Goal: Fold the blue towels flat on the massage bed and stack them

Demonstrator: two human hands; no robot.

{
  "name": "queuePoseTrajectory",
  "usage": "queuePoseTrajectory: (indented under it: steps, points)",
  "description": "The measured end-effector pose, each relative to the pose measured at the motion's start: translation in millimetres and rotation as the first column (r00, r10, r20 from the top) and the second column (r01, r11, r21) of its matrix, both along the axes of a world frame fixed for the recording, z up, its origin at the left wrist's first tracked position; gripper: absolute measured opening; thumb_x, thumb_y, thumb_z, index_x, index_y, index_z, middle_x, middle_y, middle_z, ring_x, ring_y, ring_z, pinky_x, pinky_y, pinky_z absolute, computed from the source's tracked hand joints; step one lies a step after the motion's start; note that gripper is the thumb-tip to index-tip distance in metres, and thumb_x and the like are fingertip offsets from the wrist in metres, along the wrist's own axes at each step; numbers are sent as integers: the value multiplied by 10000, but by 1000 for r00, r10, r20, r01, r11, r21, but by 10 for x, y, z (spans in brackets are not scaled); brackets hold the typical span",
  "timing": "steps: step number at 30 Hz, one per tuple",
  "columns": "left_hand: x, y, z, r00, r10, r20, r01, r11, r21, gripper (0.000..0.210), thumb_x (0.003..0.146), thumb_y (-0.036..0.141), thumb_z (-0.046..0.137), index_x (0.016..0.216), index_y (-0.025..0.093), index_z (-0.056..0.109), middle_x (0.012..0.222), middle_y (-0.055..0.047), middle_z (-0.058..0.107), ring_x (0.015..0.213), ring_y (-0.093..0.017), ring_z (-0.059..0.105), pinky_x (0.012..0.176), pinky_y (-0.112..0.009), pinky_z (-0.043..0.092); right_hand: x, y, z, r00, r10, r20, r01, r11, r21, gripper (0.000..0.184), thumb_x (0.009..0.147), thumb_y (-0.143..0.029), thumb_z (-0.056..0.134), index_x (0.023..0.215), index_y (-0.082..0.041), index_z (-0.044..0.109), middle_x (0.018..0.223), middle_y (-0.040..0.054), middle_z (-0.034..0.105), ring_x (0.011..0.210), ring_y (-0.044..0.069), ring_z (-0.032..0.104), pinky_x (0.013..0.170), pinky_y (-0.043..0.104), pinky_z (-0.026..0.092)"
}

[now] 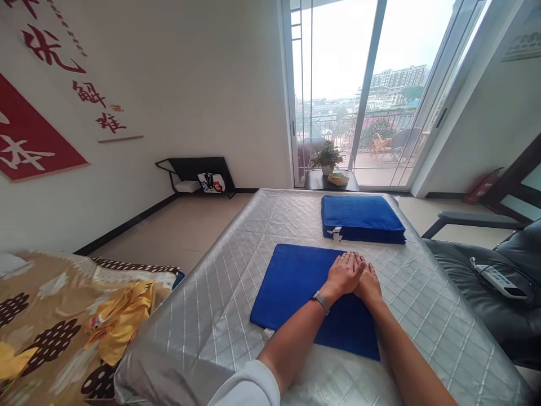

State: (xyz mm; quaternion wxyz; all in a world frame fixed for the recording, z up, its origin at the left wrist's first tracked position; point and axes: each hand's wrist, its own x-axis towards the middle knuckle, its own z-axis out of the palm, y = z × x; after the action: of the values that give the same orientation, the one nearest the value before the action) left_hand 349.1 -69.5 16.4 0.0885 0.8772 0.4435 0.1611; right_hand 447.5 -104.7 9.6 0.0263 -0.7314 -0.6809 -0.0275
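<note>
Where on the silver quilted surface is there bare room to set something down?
Bare quilt left of the folded blue towel, and right of it toward the black chair. Crowded centre: both hands, left hand and right hand, plus the towel stack.

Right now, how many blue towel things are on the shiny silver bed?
2. One flat blue folded towel lies under both hands; a stack of folded blue towels sits farther away, nearer the window. How many towels the stack holds is unclear.

- Bright daylight enters through glass balcony door; sky overexposed.
- Silver quilted bed cover shows soft sheen.
- Focus sharp; wide-angle bending at edges.
</note>
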Motion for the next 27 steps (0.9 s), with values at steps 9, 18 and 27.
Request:
queuePoseTrajectory:
  steps: [9,18,27]
  points:
    - [-1040,297,20,970,221,-106,-223,975,-12,800,1025,616,48,1560,104,349,1625,-113,338,1525,-226,248,1260,-410,188,-76,62,69,992,-94,-83,94,996,-2,651,1033,-385,170,1593,-69,273,1663,78,256,1525,215,235,1246,413,145]
    - [-2132,526,-42,874,466,-140,-466,884,31,832,1019,604,16,1567,57,320,1628,-137,321,1530,-250,231,1254,-406,194,-68,70,78,987,-105,-121,102,994,-32,662,1029,-397,153,1597,-78,268,1672,77,235,1537,209,195,1248,403,111]
    - [-2096,513,-64,876,459,-150,-462,887,17,906,987,684,35,1572,43,295,1640,-153,283,1533,-259,219,1255,-408,181,-62,81,63,988,-111,-108,108,994,-27,662,1028,-400,155,1599,-82,264,1674,67,231,1535,189,195,1250,391,107]
